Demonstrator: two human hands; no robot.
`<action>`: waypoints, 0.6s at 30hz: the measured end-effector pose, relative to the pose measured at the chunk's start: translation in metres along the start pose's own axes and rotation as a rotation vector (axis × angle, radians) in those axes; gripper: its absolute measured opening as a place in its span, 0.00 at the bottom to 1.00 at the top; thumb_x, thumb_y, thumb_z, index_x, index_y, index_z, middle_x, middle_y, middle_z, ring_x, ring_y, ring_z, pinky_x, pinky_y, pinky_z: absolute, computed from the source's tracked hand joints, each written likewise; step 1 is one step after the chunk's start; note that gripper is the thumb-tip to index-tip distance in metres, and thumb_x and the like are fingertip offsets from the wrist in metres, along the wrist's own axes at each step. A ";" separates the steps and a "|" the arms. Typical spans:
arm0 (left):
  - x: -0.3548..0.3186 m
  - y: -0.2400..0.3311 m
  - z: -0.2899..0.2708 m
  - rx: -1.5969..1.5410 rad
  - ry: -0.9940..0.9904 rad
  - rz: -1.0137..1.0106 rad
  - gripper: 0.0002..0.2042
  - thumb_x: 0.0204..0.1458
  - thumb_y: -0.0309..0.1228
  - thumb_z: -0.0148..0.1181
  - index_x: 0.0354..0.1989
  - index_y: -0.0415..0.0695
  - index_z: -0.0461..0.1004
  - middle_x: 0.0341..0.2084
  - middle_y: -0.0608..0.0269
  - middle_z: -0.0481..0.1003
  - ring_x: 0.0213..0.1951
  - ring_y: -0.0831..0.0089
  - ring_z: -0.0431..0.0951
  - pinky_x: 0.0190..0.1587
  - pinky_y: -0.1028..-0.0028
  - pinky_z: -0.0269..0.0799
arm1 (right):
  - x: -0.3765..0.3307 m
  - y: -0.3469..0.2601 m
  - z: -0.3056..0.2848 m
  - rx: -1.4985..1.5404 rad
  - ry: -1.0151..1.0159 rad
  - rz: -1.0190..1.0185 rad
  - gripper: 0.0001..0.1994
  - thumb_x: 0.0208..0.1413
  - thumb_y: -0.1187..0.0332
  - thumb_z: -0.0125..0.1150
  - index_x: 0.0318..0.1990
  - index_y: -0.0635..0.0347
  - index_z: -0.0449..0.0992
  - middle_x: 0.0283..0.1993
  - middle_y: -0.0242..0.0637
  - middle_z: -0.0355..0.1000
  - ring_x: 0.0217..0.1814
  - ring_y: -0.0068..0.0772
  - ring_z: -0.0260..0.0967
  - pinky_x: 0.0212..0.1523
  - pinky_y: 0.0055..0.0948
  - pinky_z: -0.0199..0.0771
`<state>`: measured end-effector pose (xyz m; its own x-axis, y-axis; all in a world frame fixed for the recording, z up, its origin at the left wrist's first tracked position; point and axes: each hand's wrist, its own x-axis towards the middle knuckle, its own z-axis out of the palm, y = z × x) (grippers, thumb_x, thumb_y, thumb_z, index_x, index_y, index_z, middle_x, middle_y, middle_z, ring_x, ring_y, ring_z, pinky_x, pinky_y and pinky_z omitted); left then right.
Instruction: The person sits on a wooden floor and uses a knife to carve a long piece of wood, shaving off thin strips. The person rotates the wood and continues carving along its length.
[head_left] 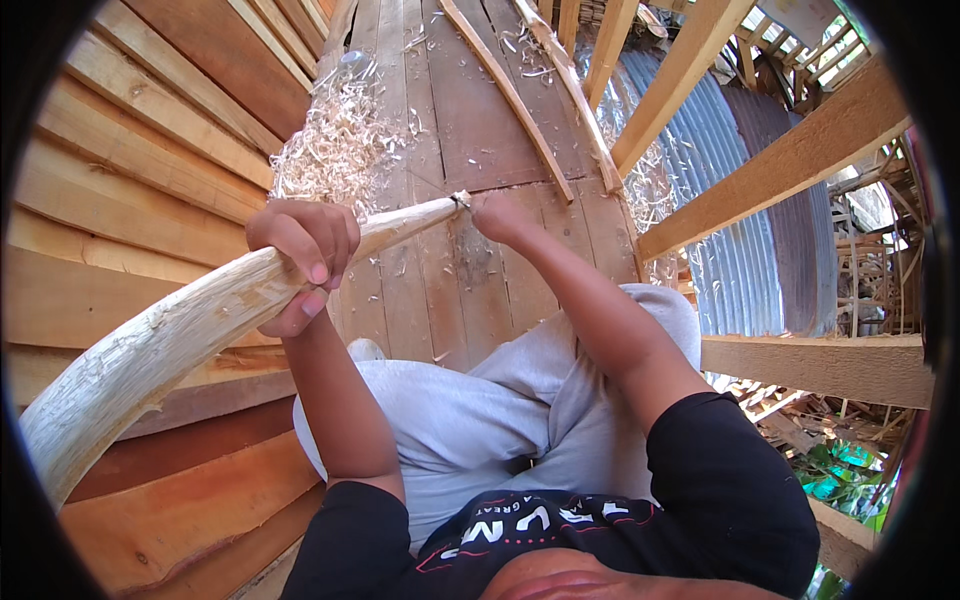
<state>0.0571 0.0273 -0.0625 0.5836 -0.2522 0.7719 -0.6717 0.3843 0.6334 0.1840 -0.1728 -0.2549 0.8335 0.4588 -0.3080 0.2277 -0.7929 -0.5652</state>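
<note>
A long, pale stripped wooden pole (170, 335) runs from the lower left up to the middle, narrowing to a thin end. Around its middle my left hand (303, 262) is closed, fingers over the top and thumb underneath. My right hand (500, 218) is a closed fist right at the narrow tip. A small dark thing (462, 202) shows between that fist and the tip; its kind cannot be made out. Whatever the right fingers grip is hidden by the fist.
Sawn planks (150, 180) form a wall at my left. A heap of curled wood shavings (335, 150) lies on the plank floor (440, 300). Ahead lie a thin wooden strip (510, 100) and another pole (575, 90). Wooden rails (780, 160) and corrugated metal sheets (735, 230) stand at right.
</note>
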 end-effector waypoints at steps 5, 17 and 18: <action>-0.007 0.006 -0.002 0.006 0.038 -0.021 0.08 0.34 0.26 0.59 0.23 0.47 0.66 0.13 0.71 0.64 0.14 0.80 0.65 0.22 0.79 0.59 | -0.029 -0.042 -0.011 0.001 0.038 0.068 0.19 0.58 0.65 0.38 0.42 0.63 0.77 0.48 0.52 0.74 0.50 0.55 0.72 0.50 0.48 0.71; -0.008 0.009 0.000 -0.015 0.010 -0.057 0.11 0.33 0.28 0.61 0.20 0.49 0.63 0.13 0.73 0.63 0.14 0.81 0.64 0.21 0.80 0.60 | -0.033 -0.044 -0.018 -0.092 -0.047 0.174 0.19 0.60 0.64 0.40 0.49 0.59 0.77 0.52 0.44 0.74 0.55 0.47 0.71 0.53 0.44 0.71; -0.007 0.008 -0.002 -0.026 -0.019 -0.055 0.11 0.33 0.28 0.62 0.20 0.49 0.62 0.13 0.73 0.63 0.14 0.81 0.64 0.21 0.80 0.60 | -0.040 -0.053 -0.028 -0.108 -0.054 0.203 0.18 0.60 0.64 0.40 0.49 0.58 0.77 0.52 0.44 0.74 0.55 0.47 0.71 0.53 0.43 0.71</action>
<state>0.0491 0.0339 -0.0630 0.6107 -0.2899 0.7369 -0.6267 0.3918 0.6736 0.1525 -0.1602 -0.1912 0.8400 0.3044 -0.4492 0.1133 -0.9080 -0.4034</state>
